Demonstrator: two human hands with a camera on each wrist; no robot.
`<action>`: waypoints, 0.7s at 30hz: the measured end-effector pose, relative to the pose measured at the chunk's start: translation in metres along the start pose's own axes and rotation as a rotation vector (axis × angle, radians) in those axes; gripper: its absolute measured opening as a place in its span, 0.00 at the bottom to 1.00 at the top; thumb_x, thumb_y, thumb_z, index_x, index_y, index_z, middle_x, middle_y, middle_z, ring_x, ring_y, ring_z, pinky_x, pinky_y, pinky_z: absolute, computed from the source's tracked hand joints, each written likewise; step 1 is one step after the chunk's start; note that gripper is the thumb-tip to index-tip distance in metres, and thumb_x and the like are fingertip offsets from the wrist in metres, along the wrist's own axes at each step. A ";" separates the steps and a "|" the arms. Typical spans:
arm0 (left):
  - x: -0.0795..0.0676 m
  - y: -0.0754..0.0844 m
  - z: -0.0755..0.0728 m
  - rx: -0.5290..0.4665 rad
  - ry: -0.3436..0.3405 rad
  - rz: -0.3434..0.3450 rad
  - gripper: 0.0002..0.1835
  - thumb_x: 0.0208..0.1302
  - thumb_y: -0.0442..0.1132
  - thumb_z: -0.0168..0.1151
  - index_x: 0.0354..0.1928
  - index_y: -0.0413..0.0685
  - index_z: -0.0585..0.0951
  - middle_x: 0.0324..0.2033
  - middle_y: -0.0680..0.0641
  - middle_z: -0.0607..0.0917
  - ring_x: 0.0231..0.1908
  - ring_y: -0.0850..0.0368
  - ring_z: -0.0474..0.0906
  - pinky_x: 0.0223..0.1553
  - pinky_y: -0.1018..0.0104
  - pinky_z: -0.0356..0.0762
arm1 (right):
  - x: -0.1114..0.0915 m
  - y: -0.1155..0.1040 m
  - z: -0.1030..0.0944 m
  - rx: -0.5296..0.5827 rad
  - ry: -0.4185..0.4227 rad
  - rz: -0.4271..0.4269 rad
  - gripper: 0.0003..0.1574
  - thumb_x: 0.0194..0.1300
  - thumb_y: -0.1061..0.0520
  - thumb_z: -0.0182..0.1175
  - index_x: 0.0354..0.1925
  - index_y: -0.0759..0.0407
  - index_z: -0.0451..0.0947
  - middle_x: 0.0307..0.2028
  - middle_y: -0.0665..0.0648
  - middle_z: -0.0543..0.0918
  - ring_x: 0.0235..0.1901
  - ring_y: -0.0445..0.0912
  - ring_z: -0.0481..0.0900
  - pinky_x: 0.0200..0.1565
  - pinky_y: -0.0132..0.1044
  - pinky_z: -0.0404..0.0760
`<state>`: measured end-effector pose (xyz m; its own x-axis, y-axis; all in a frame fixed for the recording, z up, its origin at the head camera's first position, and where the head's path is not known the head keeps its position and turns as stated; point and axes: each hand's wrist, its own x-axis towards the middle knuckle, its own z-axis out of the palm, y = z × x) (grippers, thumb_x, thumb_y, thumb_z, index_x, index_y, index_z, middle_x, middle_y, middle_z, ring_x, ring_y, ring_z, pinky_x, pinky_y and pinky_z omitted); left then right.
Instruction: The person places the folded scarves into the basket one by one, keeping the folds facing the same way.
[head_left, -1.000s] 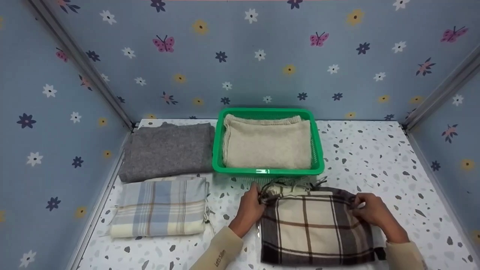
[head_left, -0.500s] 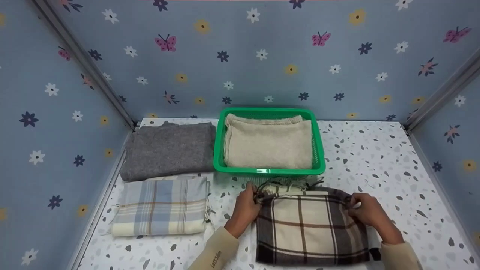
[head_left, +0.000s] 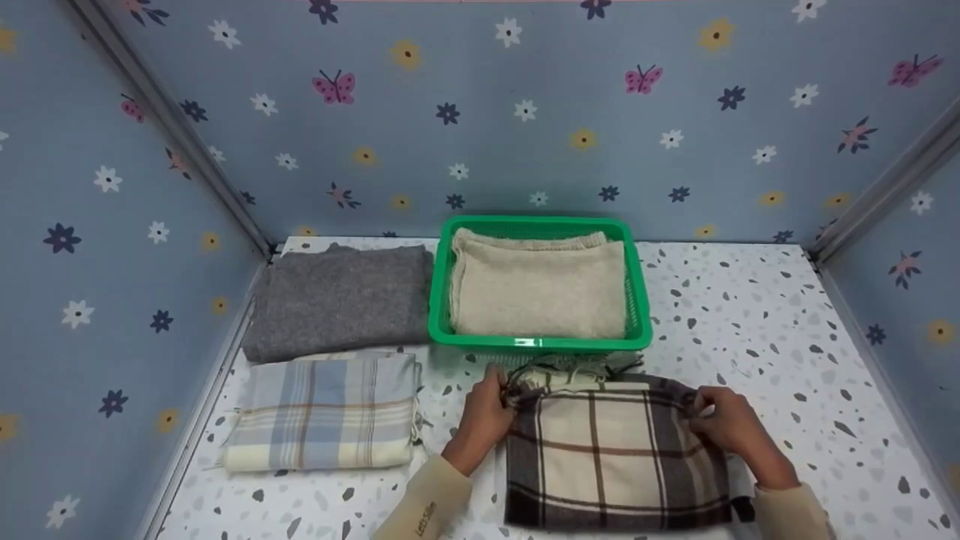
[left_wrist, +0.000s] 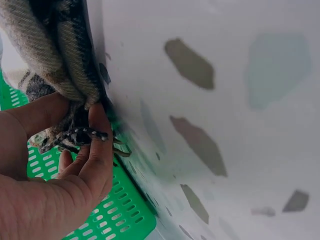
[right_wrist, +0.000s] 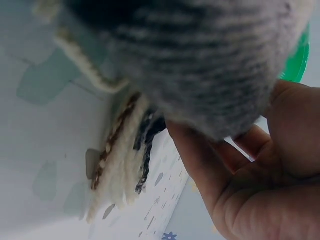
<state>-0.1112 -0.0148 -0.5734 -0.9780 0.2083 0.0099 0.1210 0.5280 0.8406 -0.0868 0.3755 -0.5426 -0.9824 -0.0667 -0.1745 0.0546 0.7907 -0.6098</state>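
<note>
A folded plaid scarf (head_left: 600, 457) in cream, black and brown lies on the table in front of the green basket. My left hand (head_left: 484, 412) pinches its far left corner; in the left wrist view thumb and index finger (left_wrist: 100, 130) press the folded layers and dark fringe between them. On the far right edge, my right hand (head_left: 727, 424) pinches the fabric. The right wrist view shows the scarf's grey-black cloth (right_wrist: 200, 65) between thumb and fingers, with cream, brown and black fringe (right_wrist: 127, 160) hanging beside it.
The green basket (head_left: 540, 343) holds a folded beige cloth (head_left: 540, 289). To its left lie a folded grey cloth (head_left: 345, 300) and, nearer, a folded blue and cream plaid scarf (head_left: 322, 412). Flower-patterned panels (head_left: 525, 112) enclose the speckled table (head_left: 735, 315) on three sides.
Both hands and the plaid scarf have shifted a little to the left, the grips staying the same. The basket and other cloths have stayed in place.
</note>
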 end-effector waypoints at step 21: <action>-0.006 -0.008 -0.016 -0.013 0.002 -0.015 0.16 0.61 0.16 0.55 0.40 0.40 0.65 0.20 0.53 0.63 0.20 0.59 0.55 0.27 0.62 0.53 | 0.003 -0.011 0.012 0.052 0.005 -0.015 0.14 0.53 0.70 0.71 0.27 0.58 0.75 0.37 0.61 0.86 0.21 0.45 0.71 0.26 0.39 0.70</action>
<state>-0.1092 -0.0335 -0.5713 -0.9800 0.1990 -0.0013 0.1045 0.5202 0.8477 -0.0884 0.3592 -0.5463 -0.9841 -0.0753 -0.1606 0.0484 0.7571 -0.6515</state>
